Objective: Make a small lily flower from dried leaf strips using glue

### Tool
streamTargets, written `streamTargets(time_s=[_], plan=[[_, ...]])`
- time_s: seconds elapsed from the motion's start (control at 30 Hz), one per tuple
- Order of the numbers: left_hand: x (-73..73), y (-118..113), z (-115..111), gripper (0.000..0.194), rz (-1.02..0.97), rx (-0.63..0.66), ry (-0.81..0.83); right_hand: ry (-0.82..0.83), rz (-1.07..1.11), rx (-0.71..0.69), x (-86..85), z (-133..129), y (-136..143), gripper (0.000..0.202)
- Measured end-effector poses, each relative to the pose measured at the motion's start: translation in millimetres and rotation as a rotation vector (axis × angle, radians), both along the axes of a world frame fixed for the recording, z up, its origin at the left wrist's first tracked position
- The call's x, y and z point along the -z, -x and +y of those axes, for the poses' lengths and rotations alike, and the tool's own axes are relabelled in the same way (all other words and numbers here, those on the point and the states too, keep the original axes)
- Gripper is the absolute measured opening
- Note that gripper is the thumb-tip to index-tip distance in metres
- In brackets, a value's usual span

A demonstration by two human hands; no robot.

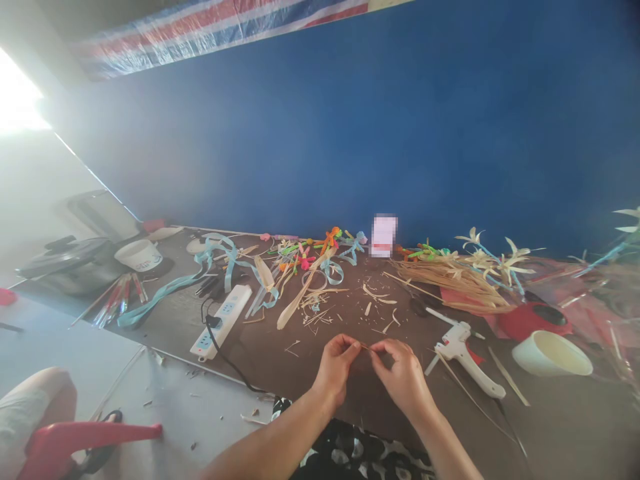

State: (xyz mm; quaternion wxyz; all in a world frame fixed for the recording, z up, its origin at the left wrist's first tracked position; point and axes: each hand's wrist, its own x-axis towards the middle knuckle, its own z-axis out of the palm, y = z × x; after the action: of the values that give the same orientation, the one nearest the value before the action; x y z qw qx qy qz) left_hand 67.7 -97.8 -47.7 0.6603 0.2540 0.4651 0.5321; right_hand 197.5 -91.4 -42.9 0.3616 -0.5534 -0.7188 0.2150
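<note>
Close to the table's near edge, my left hand (336, 367) and my right hand (400, 372) face each other, thumbs and forefingers pinched. A short, thin brownish strip (365, 347) spans the small gap between the fingertips, with one end in each hand; its exact kind is too small to make out. Beyond my hands lie pale dry scraps (315, 310) and a long flat straw-coloured leaf (297, 303). To the right of my right hand rests a white hot glue gun (465, 357) with a red trigger.
A white power strip (227, 320) with a black plug lies left, near blue ribbon (165, 298). Right are a pale cup (553, 353), a bundle of dry stalks (455, 280) and white-petalled flowers (515, 260). A lidded pot (75, 263) stands far left; a person's knee (47, 393) shows lower left.
</note>
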Motion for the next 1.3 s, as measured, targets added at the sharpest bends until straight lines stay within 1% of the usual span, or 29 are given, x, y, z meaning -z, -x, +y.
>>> streamTargets(time_s=[0.13,0.27,0.37,0.47,0.53,0.6,0.63,0.7,0.77,0.83,0.9,0.97,1.07,1.2,1.3], plan=[[2.4,-3,-1,0.019,-0.082,-0.036,-0.006,0.011,-0.017,0.043,1.4,-3,1,0.010],[5.0,-4,0,0.018,-0.200,-0.031,0.047,0.027,-0.003,0.067,4.7,-4,1,0.010],[6.5,-2,1,0.019,-0.242,-0.025,0.092,0.040,0.045,0.060,7.2,-3,-1,0.013],[8.2,-2,2,0.020,-0.256,-0.023,0.092,0.119,0.136,0.046,8.0,-3,-3,0.020],[9.1,-1,2,0.020,-0.224,-0.015,0.077,0.174,0.189,0.035,7.4,-3,-4,0.017],[8.1,0,3,0.019,-0.112,0.003,0.034,0.194,0.210,0.035,6.4,-3,-6,0.014],[6.3,2,3,0.019,-0.011,0.001,-0.013,0.193,0.209,0.039,6.0,-3,-7,0.014],[-0.7,6,3,0.025,0.273,-0.035,-0.175,0.177,0.195,0.056,5.5,-4,-9,0.014],[-10.9,10,3,0.029,0.590,-0.057,-0.402,0.150,0.179,0.076,5.2,-4,-11,0.012],[-21.0,13,3,0.025,0.814,0.039,-0.614,0.127,0.163,0.087,4.2,-5,-11,0.010],[-27.5,13,3,0.023,0.946,0.140,-0.741,0.117,0.155,0.089,1.5,-5,-11,0.009],[-29.3,11,3,0.022,1.020,0.184,-0.780,0.123,0.168,0.083,-3.0,-6,-10,0.010],[-27.3,8,4,0.021,1.044,0.204,-0.772,0.163,0.238,0.061,-9.0,-8,-9,0.012],[-26.2,6,4,0.019,0.979,0.204,-0.723,0.243,0.372,0.029,-8.2,-8,-8,0.014],[-26.2,6,3,0.018,0.904,0.209,-0.623,0.273,0.450,0.010,-5.7,-8,-6,0.015]])
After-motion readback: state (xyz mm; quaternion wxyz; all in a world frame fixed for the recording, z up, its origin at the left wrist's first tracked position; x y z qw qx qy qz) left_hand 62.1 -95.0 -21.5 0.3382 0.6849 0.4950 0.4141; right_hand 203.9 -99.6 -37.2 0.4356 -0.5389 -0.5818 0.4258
